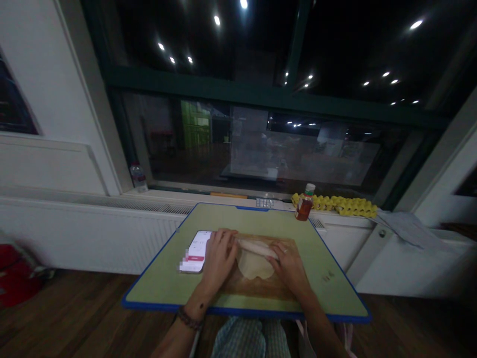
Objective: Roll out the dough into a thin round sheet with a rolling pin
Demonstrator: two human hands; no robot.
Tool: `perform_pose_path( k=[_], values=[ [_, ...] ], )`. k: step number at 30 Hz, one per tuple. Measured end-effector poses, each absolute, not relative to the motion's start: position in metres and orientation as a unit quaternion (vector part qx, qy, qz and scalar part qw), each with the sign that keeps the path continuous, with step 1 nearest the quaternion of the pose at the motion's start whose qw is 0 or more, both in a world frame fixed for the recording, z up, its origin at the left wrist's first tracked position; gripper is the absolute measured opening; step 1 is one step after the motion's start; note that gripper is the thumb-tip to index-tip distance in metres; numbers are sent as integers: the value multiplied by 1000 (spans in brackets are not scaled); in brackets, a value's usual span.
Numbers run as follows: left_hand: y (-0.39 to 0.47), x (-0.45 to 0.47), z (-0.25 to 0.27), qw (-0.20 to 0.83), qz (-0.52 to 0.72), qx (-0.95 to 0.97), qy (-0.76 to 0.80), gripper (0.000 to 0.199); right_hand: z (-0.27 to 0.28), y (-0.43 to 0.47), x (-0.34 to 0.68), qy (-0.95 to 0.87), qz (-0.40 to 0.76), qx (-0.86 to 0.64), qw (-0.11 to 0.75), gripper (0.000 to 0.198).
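Note:
A pale rolling pin lies across a flat sheet of dough, covering its far edge. My left hand is closed over the pin's left end, and my right hand grips the right end. The dough is thin and roundish, with a small notch in its near edge. It rests on a brown wooden board. Just left of my left hand lies a phone with its screen lit, partly covered by that hand.
The board sits on a small green table with a blue rim. A bottle of reddish-brown liquid stands at its far right corner. Behind are a yellow egg tray, a grey cloth and a plastic bottle on the sill. A radiator runs below.

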State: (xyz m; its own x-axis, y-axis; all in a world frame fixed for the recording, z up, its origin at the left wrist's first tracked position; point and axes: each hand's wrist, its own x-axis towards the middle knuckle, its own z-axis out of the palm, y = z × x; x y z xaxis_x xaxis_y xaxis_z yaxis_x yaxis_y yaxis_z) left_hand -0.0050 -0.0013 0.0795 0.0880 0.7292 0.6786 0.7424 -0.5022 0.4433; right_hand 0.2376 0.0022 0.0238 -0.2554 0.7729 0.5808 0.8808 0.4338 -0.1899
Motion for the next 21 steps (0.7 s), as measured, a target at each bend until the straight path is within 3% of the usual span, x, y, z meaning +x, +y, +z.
perform_pose_path(
  k=[4,10,14,21],
  values=[
    [28,2,76,72,-378,-780,-494,22,24,6,240,-807,-85,-511,285,28],
    [65,20,46,58,-232,-824,-513,26,23,12,249,-799,-54,-534,269,24],
    [71,22,39,48,-201,-832,-515,31,30,16,250,-792,-20,-537,289,22],
    [75,30,59,37,-180,-848,-497,30,55,50,221,-735,-63,-609,290,37]
  ],
)
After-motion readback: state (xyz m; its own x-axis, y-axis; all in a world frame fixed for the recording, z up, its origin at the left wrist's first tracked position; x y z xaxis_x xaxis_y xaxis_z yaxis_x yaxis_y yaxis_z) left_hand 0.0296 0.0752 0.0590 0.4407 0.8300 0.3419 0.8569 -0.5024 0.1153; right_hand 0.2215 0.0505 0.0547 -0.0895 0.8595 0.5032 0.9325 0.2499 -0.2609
